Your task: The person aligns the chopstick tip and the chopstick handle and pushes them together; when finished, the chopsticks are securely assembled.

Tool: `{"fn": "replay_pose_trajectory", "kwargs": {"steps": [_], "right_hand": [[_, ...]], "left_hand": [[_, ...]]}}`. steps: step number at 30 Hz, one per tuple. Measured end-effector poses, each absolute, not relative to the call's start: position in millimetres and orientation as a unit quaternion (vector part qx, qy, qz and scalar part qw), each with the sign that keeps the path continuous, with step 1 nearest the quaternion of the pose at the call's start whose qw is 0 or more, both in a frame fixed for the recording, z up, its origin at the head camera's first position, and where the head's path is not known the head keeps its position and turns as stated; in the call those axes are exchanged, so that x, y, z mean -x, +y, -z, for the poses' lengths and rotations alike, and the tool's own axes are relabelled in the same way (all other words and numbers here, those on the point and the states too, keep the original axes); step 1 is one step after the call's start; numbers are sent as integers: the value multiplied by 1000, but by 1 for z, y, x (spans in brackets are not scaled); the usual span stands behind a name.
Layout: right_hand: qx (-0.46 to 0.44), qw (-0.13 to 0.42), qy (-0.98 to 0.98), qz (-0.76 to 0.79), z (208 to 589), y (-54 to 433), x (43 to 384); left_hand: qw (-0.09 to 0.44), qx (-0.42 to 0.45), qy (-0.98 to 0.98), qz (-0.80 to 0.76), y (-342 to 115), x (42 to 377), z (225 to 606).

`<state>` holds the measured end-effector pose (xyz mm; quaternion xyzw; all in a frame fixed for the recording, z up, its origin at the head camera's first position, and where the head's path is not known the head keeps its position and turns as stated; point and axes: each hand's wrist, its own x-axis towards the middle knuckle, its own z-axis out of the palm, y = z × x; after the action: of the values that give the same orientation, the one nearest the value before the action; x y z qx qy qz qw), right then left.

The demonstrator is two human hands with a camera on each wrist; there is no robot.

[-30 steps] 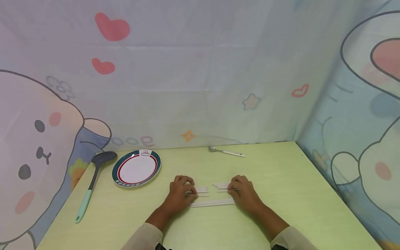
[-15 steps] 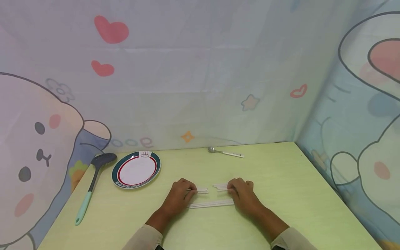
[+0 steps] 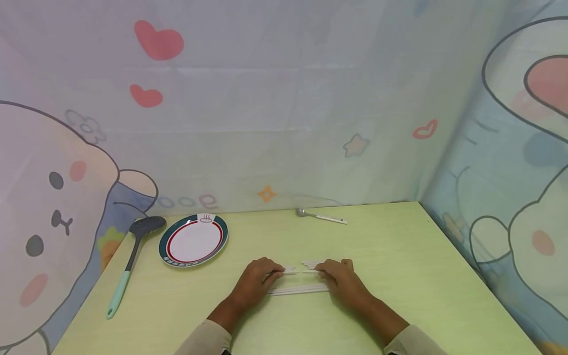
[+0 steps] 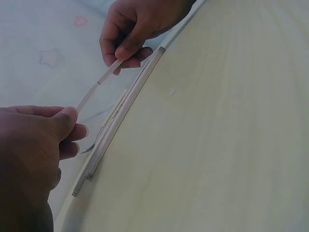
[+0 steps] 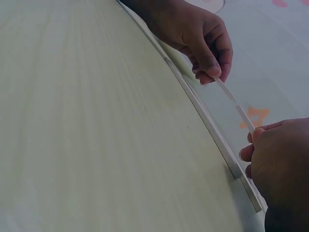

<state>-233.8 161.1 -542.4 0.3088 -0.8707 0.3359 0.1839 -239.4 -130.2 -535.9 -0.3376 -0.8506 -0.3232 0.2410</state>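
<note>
My left hand [image 3: 255,281] pinches a thin white rod [image 5: 224,88] between thumb and fingers, above the table. My right hand [image 3: 346,282] pinches another white rod [image 5: 245,119] the same way. Their ends point at each other in a line; a narrow gap or a bare touch lies between them, and I cannot tell which. In front of the hands lie long white rods [image 3: 297,290], side by side on the table. More white rod ends [image 3: 308,264] show just behind the right fingers, the rest hidden by that hand.
A rimmed plate [image 3: 195,240] rests at the back left, beside a slotted turner [image 3: 134,251] with a mint handle. Near the back edge of the yellow-green table [image 3: 421,276] lies a small spoon [image 3: 321,216]. A printed cloth [image 3: 248,98] hangs behind.
Both hands have come nearer each other, the right one moving left and the left one slightly right. The facing rod ends are closer together. The long rods stay where they lay.
</note>
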Motion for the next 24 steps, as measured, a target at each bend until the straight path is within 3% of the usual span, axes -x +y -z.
{"fn": "replay_pose_trajectory", "kwargs": {"steps": [24], "right_hand": [[-325, 185, -870, -321, 539, 160, 232]], "left_hand": [[225, 370, -831, 350, -128, 237, 532]]}}
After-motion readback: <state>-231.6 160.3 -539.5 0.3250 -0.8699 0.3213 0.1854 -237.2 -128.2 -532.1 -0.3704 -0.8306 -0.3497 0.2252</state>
